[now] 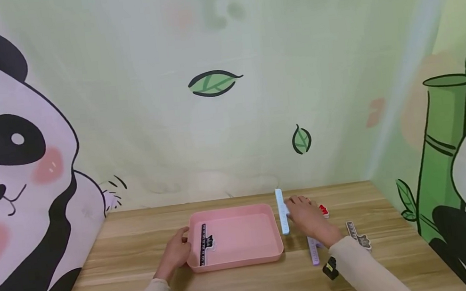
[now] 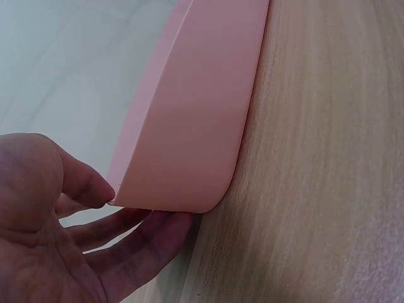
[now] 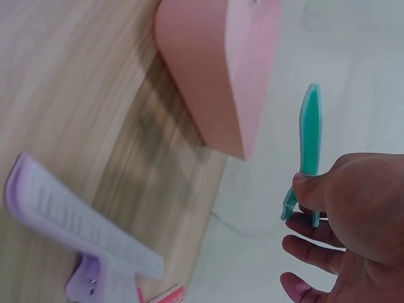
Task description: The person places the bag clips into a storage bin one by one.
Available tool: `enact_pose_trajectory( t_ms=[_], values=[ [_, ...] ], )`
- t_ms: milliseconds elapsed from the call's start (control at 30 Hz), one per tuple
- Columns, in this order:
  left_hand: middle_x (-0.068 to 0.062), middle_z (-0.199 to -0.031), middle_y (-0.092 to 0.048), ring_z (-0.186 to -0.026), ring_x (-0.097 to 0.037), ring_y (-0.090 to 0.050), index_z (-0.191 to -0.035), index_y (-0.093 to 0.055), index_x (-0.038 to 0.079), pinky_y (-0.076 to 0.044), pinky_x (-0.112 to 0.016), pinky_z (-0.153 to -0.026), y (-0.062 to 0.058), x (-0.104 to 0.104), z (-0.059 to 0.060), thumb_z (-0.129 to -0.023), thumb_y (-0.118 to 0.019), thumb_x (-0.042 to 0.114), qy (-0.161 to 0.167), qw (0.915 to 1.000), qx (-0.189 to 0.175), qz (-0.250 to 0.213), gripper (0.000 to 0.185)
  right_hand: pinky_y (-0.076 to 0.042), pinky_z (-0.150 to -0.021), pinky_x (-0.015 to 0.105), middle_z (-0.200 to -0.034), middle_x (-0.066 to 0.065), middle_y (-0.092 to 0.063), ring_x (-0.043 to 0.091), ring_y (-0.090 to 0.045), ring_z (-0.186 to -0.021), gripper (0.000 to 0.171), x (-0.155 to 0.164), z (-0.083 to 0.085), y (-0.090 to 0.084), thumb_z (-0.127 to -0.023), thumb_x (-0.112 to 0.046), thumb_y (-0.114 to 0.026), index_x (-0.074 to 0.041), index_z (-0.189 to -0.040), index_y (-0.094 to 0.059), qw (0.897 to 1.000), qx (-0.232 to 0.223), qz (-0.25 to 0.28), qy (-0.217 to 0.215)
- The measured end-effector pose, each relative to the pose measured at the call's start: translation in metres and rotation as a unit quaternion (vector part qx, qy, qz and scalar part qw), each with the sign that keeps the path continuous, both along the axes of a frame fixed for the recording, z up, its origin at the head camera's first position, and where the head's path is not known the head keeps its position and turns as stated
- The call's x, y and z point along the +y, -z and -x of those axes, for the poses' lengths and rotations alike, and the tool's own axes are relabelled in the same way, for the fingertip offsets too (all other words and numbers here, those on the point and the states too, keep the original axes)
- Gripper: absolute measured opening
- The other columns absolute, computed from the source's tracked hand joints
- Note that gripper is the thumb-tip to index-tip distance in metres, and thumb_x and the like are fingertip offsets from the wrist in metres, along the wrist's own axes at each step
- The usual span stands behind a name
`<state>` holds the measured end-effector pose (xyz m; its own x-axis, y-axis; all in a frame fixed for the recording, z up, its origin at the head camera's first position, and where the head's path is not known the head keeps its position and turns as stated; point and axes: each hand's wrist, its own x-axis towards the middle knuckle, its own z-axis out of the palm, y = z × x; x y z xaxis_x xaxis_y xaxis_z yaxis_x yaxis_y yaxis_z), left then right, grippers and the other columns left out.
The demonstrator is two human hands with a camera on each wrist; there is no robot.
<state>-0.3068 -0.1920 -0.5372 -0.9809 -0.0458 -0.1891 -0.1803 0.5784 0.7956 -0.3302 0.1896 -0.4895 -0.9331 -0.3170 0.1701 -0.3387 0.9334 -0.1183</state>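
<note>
A pink tray [image 1: 236, 261] sits mid-table with a black piano-key ruler [image 1: 203, 244] lying inside along its left wall. My left hand [image 1: 179, 251] holds the tray's left front corner; in the left wrist view the thumb sits on the corner of the tray [image 2: 189, 126] and the fingers [image 2: 151, 230] lie under it. My right hand [image 1: 304, 216] is just right of the tray and pinches a light blue ruler [image 1: 282, 211]. In the right wrist view that ruler [image 3: 309, 132] stands up between the thumb and fingers of the right hand [image 3: 300, 202], beside the tray [image 3: 221, 69].
A purple ruler [image 1: 313, 250] lies on the wooden table under my right wrist and shows again in the right wrist view as the purple ruler [image 3: 69, 221]. A small red piece [image 1: 323, 210] lies behind the right hand. A grey ruler [image 1: 355, 235] lies further right. A panda wall backs the table.
</note>
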Motion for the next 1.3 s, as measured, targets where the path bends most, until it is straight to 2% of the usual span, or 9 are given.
enact_pose_trajectory(
  t_ms=[167,300,533,733,867,1000,1200,1300],
  values=[
    [-0.029,-0.14,-0.05,-0.113,-0.038,-0.06,-0.152,-0.031,0.007,-0.057,-0.047,-0.084,0.001,0.0,0.0,-0.097,-0.043,0.008,0.001,1.0,-0.001,0.001,0.056,-0.039,-0.104,0.062,-0.137,0.015,-0.054,0.035,-0.046,-0.132,0.045,-0.011,-0.005,-0.009,-0.096,-0.018,-0.061,-0.003,-0.138,-0.052,1.0,0.001,0.003,-0.01],
    [-0.029,-0.141,-0.049,-0.115,-0.039,-0.059,-0.152,-0.031,0.009,-0.055,-0.049,-0.088,0.001,0.0,-0.001,-0.097,-0.044,0.009,0.0,1.0,-0.006,0.001,0.056,-0.042,-0.103,0.059,-0.137,0.014,-0.054,0.033,-0.047,-0.132,0.046,-0.02,-0.007,-0.013,-0.096,-0.021,-0.061,-0.004,-0.138,-0.052,1.0,-0.005,-0.008,-0.018],
    [-0.029,-0.14,-0.05,-0.114,-0.038,-0.06,-0.152,-0.033,0.009,-0.056,-0.049,-0.088,0.0,-0.001,0.0,-0.097,-0.045,0.009,0.002,1.0,-0.006,0.0,0.056,-0.043,-0.103,0.057,-0.138,0.015,-0.054,0.033,-0.047,-0.132,0.047,-0.036,-0.007,-0.018,-0.098,-0.025,-0.058,-0.004,-0.14,-0.05,0.999,-0.016,-0.013,-0.03],
    [-0.029,-0.139,-0.051,-0.109,-0.036,-0.062,-0.151,-0.034,0.009,-0.058,-0.044,-0.08,0.001,-0.003,0.0,-0.096,-0.046,0.008,0.002,0.9999,-0.009,-0.007,0.056,-0.041,-0.105,0.057,-0.139,0.015,-0.053,0.034,-0.046,-0.133,0.047,-0.052,-0.004,-0.011,-0.098,-0.026,-0.058,-0.004,-0.139,-0.05,0.999,-0.019,-0.005,-0.039],
    [-0.029,-0.139,-0.051,-0.107,-0.035,-0.062,-0.151,-0.034,0.011,-0.059,-0.042,-0.077,-0.001,-0.003,0.0,-0.096,-0.046,0.008,0.0,0.9999,-0.015,-0.009,0.056,-0.042,-0.104,0.056,-0.138,0.013,-0.054,0.032,-0.047,-0.131,0.048,-0.064,-0.007,-0.006,-0.098,-0.028,-0.057,-0.005,-0.139,-0.051,0.999,-0.015,-0.018,-0.049],
    [-0.03,-0.139,-0.051,-0.107,-0.036,-0.063,-0.151,-0.034,0.01,-0.059,-0.042,-0.076,-0.001,-0.003,0.0,-0.096,-0.046,0.008,0.001,0.9998,-0.015,-0.012,0.056,-0.041,-0.105,0.056,-0.141,0.012,-0.053,0.031,-0.046,-0.132,0.048,-0.075,-0.008,0.0,-0.099,-0.029,-0.057,-0.005,-0.14,-0.05,0.998,-0.027,-0.021,-0.059],
    [-0.03,-0.14,-0.05,-0.109,-0.037,-0.062,-0.152,-0.033,0.01,-0.059,-0.043,-0.078,-0.001,-0.004,0.0,-0.097,-0.046,0.008,0.006,0.9997,-0.014,-0.017,0.057,-0.034,-0.112,0.058,-0.149,0.01,-0.047,0.031,-0.04,-0.14,0.051,-0.094,-0.006,0.005,-0.099,-0.033,-0.055,-0.008,-0.143,-0.047,0.996,-0.06,-0.018,-0.056],
    [-0.031,-0.14,-0.049,-0.109,-0.037,-0.062,-0.152,-0.033,0.01,-0.059,-0.043,-0.077,-0.001,-0.004,-0.001,-0.096,-0.046,0.009,0.006,0.9998,-0.011,-0.018,0.057,-0.034,-0.113,0.056,-0.147,0.009,-0.049,0.03,-0.041,-0.139,0.051,-0.101,-0.006,0.008,-0.099,-0.034,-0.054,-0.008,-0.143,-0.047,0.996,-0.054,-0.027,-0.065]
  ],
)
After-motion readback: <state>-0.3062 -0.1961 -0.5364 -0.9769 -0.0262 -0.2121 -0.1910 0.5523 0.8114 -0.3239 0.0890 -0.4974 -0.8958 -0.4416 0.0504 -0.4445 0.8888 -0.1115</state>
